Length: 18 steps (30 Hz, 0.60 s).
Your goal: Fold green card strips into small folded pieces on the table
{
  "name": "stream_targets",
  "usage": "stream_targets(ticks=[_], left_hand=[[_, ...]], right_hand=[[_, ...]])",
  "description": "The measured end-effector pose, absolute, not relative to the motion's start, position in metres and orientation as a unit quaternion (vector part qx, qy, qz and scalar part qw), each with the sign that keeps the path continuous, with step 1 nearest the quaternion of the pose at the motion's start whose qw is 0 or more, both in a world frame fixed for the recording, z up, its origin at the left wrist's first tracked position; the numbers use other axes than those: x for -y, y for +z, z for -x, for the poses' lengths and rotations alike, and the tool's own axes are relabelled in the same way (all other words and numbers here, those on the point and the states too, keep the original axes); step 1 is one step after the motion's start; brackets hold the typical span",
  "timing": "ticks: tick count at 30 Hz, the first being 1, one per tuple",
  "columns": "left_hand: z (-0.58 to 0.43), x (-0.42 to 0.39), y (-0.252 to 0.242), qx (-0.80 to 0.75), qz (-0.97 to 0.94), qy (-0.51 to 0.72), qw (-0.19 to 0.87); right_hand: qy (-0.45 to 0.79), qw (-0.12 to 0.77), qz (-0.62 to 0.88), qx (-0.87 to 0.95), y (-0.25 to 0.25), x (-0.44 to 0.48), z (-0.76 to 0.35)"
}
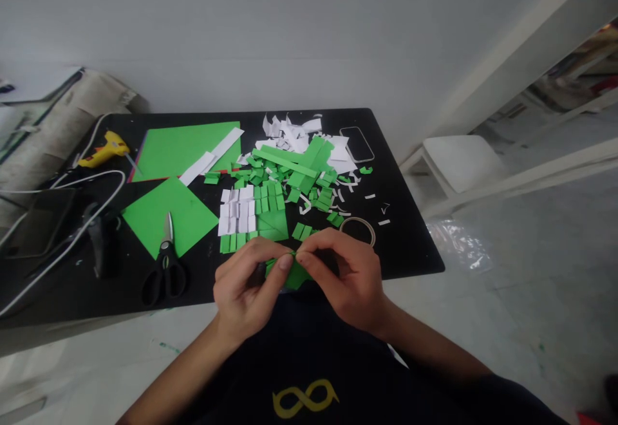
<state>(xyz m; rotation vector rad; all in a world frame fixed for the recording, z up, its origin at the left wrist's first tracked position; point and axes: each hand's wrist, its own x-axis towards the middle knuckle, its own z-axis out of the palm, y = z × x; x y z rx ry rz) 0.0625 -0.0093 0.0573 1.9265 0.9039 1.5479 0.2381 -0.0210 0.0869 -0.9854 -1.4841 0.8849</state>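
- Two hands, head view: left hand and right hand together pinch green paper at the worktop's front edge.
- Scissors near that edge, left.
- Glue gun: left rear.
- Paper scraps crowd toward the rear right corner.

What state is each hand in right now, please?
Left hand: closed, pinching green paper.
Right hand: closed, apparently pinching the same green paper.

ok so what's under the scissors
The blades lie over a green sheet, the handles over the black tabletop. Anything directly beneath the metal and grips is covered.
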Motion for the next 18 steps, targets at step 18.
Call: stream_targets(ticks=[18], left_hand=[[-0.0660, 0.0135, 0.0565, -0.377, -0.696, 0.546, 0.273]], right_hand=[[0.402, 0.537, 0.450, 0.589, 0.0779, 0.0248, -0.2331]])
